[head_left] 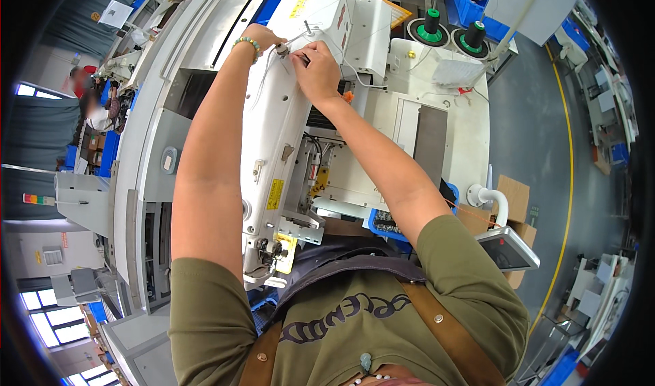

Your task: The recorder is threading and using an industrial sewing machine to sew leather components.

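Both my arms reach far forward over the white industrial sewing machine (269, 140). My left hand (260, 39), with a beaded bracelet at the wrist, has its fingers bent together beside a small metal knob (282, 50) on top of the machine. Just to the right, my right hand (318, 74) is closed, thumb and fingers pinched at a small dark piece too small to name. Pale thread (263, 79) hangs loose near the knob, and more runs around both hands. What the left fingertips hold cannot be made out. A thin metal post (308, 28) stands just beyond the hands.
Two green-and-black thread cones (431, 26) stand at the back right of the white machine table (471, 130). A tilted control screen (508, 249) on a white bent arm is at the lower right. A blue basket (385, 226) sits near my body. Grey machinery (160, 161) lies left.
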`<state>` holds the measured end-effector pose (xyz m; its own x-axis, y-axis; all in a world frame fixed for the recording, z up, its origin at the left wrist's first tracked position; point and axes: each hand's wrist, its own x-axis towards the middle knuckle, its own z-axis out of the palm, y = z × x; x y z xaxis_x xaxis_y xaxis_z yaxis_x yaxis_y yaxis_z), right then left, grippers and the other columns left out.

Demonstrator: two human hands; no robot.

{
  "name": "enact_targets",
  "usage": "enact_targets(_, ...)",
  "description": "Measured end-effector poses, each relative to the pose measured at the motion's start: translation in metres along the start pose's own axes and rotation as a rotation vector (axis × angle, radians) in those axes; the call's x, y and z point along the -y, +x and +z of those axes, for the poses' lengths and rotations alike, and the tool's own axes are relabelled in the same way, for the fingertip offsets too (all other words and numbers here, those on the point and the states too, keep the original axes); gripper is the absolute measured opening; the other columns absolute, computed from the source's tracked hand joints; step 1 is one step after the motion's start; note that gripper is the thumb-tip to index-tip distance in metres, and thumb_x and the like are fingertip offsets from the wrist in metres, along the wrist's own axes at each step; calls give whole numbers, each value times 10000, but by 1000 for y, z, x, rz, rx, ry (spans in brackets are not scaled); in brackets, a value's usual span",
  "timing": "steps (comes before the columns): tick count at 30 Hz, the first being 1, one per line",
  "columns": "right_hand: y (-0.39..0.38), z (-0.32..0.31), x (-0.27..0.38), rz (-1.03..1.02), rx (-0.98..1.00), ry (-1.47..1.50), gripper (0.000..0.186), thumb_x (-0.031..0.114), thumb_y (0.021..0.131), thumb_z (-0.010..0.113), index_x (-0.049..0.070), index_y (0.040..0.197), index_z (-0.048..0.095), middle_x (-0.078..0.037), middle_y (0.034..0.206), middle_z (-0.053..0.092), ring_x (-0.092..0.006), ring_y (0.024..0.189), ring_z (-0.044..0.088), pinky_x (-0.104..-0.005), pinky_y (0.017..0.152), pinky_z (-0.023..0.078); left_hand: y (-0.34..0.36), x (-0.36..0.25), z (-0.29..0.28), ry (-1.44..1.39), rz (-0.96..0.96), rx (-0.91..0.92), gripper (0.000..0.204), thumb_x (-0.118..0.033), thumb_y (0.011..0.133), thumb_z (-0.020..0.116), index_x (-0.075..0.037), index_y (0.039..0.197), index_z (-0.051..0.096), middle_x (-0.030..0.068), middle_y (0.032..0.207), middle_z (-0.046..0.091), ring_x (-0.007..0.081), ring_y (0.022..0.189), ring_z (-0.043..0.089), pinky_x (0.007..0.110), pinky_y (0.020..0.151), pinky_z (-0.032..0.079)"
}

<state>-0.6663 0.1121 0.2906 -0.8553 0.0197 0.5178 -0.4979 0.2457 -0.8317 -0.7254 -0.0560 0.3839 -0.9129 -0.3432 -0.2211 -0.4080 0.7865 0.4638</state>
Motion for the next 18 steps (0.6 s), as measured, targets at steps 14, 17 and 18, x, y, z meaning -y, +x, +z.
enact_targets(14, 4, 7, -5, -74, -25, -12, 90, 190, 860, 741, 102, 863, 760, -25, 981, 638, -259, 758, 683, -387, 662, 544, -53, 20, -3, 417, 386, -470, 293, -324, 919, 674, -62, 795, 715, 157, 801, 721, 345, 791, 704, 448, 704, 543)
enact_targets(17, 2, 5, -4, -84, -14, -50, 82, 181, 863, 734, 102, 872, 755, -25, 982, 639, -263, 756, 684, -391, 663, 545, -38, 7, -3, 458, 469, -559, 278, -307, 936, 666, -58, 819, 705, 157, 809, 723, 333, 798, 710, 444, 690, 548)
enact_targets(18, 1, 5, -2, -89, -12, -53, 80, 176, 865, 731, 99, 875, 751, -26, 983, 639, -267, 758, 684, -394, 664, 545, -29, 5, -1, 528, 540, -596, 271, -303, 940, 664, -55, 838, 703, 155, 810, 725, 325, 805, 715, 434, 689, 555)
